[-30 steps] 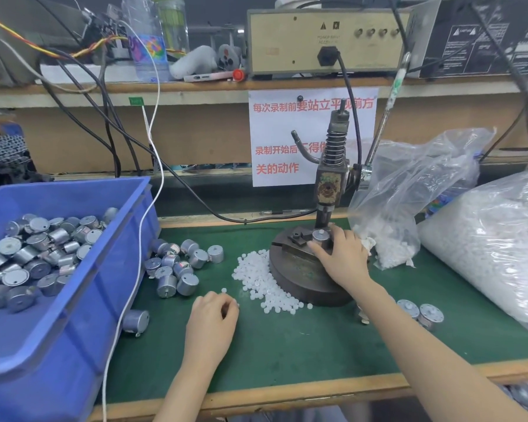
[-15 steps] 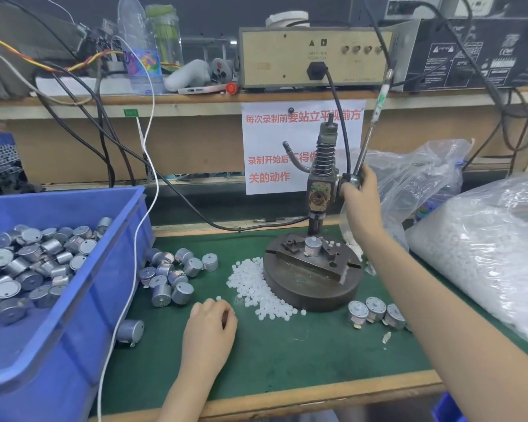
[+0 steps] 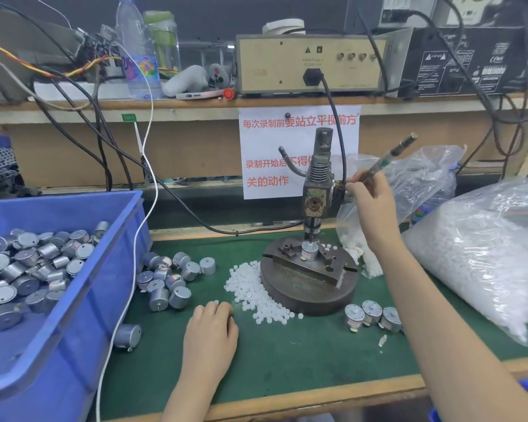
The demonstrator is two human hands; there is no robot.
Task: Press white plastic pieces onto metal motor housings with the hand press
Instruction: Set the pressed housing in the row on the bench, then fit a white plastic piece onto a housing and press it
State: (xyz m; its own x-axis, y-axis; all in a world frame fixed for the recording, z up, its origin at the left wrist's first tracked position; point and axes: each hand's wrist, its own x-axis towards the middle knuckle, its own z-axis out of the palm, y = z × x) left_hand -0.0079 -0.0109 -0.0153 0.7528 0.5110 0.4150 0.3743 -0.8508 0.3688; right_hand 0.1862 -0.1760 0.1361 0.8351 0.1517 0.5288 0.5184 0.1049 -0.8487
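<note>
Head view: right hand (image 3: 371, 202) wraps the lever (image 3: 390, 155), likely to drive the ram (image 3: 311, 229) onto the housing (image 3: 310, 250) seated in the fixture (image 3: 333, 269). The left hand (image 3: 212, 327) rests at the white pieces (image 3: 253, 287), probably readying the next one. Its fingertips are curled under, so a pinch cannot be told. Any piece on the housing is too small to confirm.
</note>
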